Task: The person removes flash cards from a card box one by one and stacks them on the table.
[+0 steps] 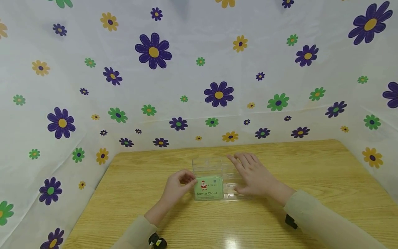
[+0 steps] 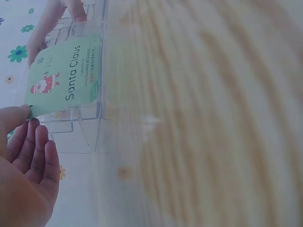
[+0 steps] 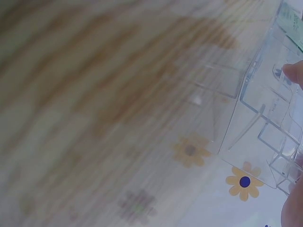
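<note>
A green card point(image 1: 208, 188) printed "Santa Claus" lies tilted over the left front part of a clear plastic box point(image 1: 206, 162) with several compartments. At its left corner, my left hand point(image 1: 177, 186) pinches the card between thumb and index finger; in the left wrist view the other fingers point(image 2: 39, 158) hang loosely bent below the card point(image 2: 64, 75). My right hand point(image 1: 255, 174) rests over the right side of the box, fingers spread toward the far edge and thumb point(image 3: 292, 71) touching the near part. Some of its fingertips are hidden in the right wrist view.
The box stands on a wood-grain table point(image 1: 149, 173). A white cloth point(image 1: 186, 76) with purple, green and orange flowers hangs behind and at both sides. Dark wrist devices point(image 1: 158, 241) sit at the sleeves.
</note>
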A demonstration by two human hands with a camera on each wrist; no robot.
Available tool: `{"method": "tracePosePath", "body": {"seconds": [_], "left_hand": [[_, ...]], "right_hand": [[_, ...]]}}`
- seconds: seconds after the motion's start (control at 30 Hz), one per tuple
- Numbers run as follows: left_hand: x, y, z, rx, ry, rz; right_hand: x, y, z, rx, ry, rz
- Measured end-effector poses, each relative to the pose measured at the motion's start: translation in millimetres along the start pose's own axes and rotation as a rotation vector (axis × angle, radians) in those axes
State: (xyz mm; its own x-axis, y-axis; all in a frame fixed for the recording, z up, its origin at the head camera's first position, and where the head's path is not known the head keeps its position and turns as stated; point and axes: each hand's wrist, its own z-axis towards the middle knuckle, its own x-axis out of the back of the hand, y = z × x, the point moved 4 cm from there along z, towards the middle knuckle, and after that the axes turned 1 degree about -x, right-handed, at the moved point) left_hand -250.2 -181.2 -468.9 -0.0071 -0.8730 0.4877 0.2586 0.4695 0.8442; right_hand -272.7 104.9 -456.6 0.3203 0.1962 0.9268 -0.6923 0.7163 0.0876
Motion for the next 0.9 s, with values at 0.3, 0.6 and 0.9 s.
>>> {"method": "tracePosePath", "body": {"seconds": [0.3, 0.6, 0.9], "left_hand": [[0.1, -2.5, 0.5, 0.023, 0.003, -0.016], [1.1, -1.4, 0.9, 0.004, 0.019, 0.007], [1.1, 0.1, 0.4, 0.022, 0.024, -0.023]], "right_hand": [[0.9, -0.6, -0.9, -0.004, -0.011, 0.020], [2.1, -0.9, -0.1, -0.011, -0.011, 0.030], [1.9, -0.9, -0.3, 0.011, 0.026, 0.018]]}}
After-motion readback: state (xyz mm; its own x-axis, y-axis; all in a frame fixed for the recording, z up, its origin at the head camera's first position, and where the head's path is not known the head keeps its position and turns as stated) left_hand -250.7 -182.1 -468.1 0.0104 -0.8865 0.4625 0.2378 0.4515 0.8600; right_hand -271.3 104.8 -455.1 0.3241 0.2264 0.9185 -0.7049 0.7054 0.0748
